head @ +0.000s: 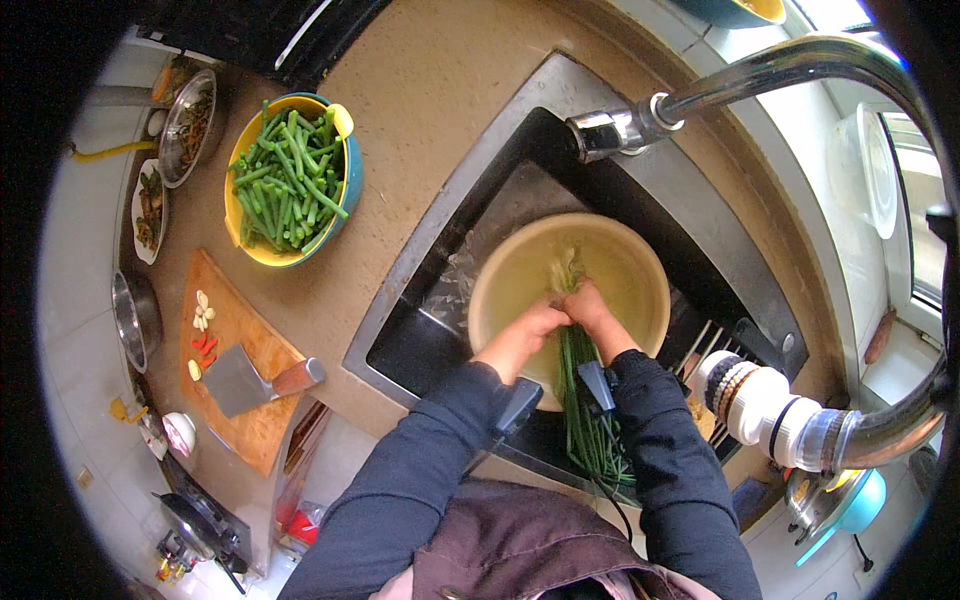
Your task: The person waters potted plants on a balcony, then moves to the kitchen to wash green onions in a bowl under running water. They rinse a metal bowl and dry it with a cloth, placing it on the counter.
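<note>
Over a round cream basin (480, 296) of yellowish water, both my hands grip a bunch of long green scallions or chives (576, 382). My left hand (540, 322) and my right hand (589, 304) meet around the stalks, fingertips partly hidden. The pale root ends lie at the water in the basin's middle. Green leaves trail back between my forearms, over the near rim, into the lower part of the dark sink (409, 341). The basin stands inside that sink.
A chrome faucet (611, 135) overhangs the sink's far side. Left on the counter are a colander bowl (354, 195) of cut green beans (289, 180) and a wooden board (266, 420) with a cleaver (238, 381), garlic (202, 310) and red chili (205, 346). A filter fitting (750, 401) juts in at right.
</note>
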The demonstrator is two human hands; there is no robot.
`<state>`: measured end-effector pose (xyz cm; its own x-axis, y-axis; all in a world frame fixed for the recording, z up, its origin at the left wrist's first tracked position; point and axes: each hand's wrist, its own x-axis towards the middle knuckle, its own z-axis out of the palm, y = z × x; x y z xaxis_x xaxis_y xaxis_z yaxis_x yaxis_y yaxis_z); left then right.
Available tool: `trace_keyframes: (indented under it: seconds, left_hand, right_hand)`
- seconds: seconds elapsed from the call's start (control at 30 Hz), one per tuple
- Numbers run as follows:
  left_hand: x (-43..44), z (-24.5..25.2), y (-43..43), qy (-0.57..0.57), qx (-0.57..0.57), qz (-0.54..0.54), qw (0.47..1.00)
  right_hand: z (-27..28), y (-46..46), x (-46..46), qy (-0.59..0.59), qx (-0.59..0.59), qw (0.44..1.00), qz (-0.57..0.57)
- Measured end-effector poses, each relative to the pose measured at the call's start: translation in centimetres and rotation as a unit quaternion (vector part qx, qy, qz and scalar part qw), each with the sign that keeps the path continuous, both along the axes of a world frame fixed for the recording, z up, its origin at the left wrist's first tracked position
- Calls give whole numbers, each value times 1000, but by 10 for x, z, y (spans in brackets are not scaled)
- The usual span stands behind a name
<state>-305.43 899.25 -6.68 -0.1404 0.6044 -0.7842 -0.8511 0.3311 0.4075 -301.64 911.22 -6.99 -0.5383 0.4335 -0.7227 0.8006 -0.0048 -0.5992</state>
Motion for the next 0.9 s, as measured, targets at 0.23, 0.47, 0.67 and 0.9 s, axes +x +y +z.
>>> trace_keyframes:
  seconds: [0.23,0.47,0.67,0.9]
  left_hand:
    - [-17,45,7,-63,143,149,977]
    - [-39,117,3,-26,170,125,977]
    - [-59,173,-5,68,115,174,976]
    - [-84,203,-14,180,165,327,913]
  right_hand:
    - [77,5,-15,129,-317,923,-175]
    - [137,3,-23,246,-79,964,59]
    - [186,1,9,268,77,943,183]
    - [132,-22,69,127,45,986,99]
